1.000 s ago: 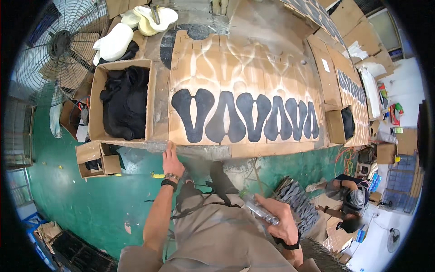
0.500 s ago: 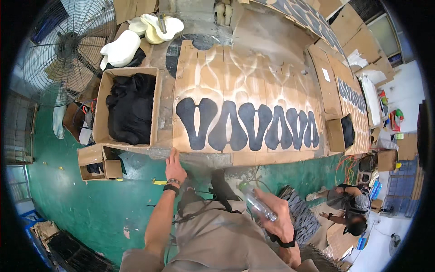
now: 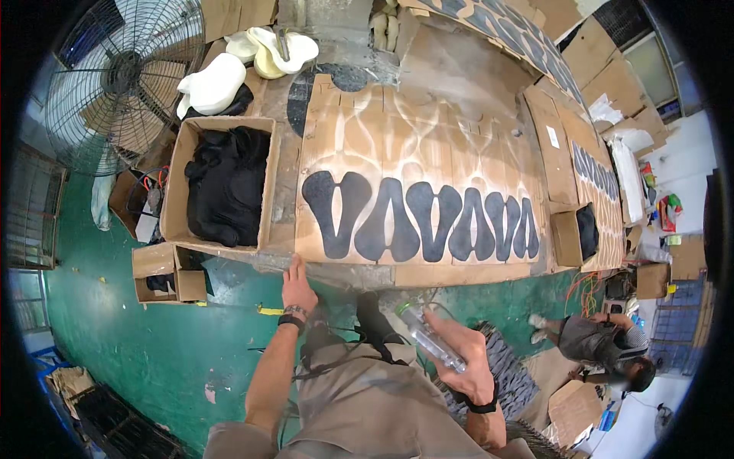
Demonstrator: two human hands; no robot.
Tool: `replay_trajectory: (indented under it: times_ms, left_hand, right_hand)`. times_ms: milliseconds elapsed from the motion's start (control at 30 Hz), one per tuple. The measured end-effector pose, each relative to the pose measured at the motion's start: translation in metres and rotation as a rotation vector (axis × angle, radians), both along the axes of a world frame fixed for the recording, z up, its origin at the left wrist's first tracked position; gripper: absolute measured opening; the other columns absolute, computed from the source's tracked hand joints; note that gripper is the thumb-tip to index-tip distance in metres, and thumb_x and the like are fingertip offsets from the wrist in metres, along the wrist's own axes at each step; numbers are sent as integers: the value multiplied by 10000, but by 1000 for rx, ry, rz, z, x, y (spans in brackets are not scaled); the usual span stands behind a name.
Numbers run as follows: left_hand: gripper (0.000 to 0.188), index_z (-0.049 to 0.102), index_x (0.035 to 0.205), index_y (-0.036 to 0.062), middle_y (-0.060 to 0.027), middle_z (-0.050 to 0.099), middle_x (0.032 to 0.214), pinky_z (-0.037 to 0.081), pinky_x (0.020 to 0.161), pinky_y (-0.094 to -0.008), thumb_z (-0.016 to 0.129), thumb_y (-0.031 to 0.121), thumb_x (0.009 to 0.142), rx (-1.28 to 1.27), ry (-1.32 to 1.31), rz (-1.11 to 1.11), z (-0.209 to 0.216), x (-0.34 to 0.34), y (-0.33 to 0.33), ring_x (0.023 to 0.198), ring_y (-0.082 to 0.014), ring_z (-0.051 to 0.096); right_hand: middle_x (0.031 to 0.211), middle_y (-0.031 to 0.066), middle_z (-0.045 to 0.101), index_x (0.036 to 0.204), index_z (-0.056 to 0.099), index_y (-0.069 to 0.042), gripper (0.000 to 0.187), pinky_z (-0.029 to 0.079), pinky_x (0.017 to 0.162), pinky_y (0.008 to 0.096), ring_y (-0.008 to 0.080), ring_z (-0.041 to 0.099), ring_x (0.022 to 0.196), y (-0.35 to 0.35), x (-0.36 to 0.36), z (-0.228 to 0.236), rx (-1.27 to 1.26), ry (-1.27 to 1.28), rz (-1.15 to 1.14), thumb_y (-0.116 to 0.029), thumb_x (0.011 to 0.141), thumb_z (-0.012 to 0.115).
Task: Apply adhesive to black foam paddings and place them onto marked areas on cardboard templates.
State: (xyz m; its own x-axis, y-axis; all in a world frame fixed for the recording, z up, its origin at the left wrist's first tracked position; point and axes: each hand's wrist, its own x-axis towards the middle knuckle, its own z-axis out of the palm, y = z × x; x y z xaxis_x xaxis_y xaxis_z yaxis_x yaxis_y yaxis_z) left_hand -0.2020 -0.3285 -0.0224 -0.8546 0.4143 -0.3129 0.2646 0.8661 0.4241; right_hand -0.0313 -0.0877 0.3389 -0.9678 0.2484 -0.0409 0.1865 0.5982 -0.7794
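My right hand [image 3: 464, 352] is wrapped round a clear cylindrical bottle [image 3: 433, 339] with a green end, held tilted in front of my lap. Fingers stretched out, my left hand [image 3: 297, 288] touches the near left corner of a cardboard sheet [image 3: 321, 243] on the table. On this sheet lies a row of several dark, flat, two-lobed pieces [image 3: 339, 213], turned alternately up and down. Pale sprayed-looking outlines mark the cardboard beyond them.
A cardboard box [image 3: 269, 172] of black pieces stands left of the sheet, with white moulded shapes [image 3: 214, 86] behind it. A large wire-caged fan [image 3: 122, 73] is at far left. Another person [image 3: 612, 348] is at the right, near a stack of dark sheets [image 3: 505, 375].
The view has shifted slightly, and both my hands keep their places and holds. The other person at the right has moved to a more upright posture.
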Motion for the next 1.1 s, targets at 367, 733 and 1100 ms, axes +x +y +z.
replay_trajectory:
  times_ms: [367, 733, 1100]
  left_hand:
    - [960, 297, 1616, -8, -149, 243, 1708, 302, 1243, -451, 666, 19, 730, -14, 57, -47, 2, -1, 1, 1519, -371, 301]
    - [893, 390, 1560, 5, -134, 291, 1672, 407, 1161, -438, 673, -2, 713, 13, 93, -3, -3, 2, 1, 1354, -424, 435]
    - [859, 421, 1534, 8, -135, 305, 1663, 417, 1159, -430, 672, -19, 713, -12, 132, -4, -4, 4, 6, 1339, -417, 457]
  right_hand:
    - [943, 211, 716, 1300, 689, 18, 565, 552, 771, 367, 352, 710, 819, 6, 12, -7, 50, 16, -179, 24, 747, 805]
    - [986, 220, 736, 1304, 687, 30, 534, 553, 787, 371, 334, 723, 834, 11, 21, -11, 70, 59, -159, 6, 779, 785]
    - [1000, 233, 730, 1329, 665, 31, 605, 568, 798, 387, 393, 727, 879, 14, 39, -3, -5, -174, -96, 81, 733, 761]
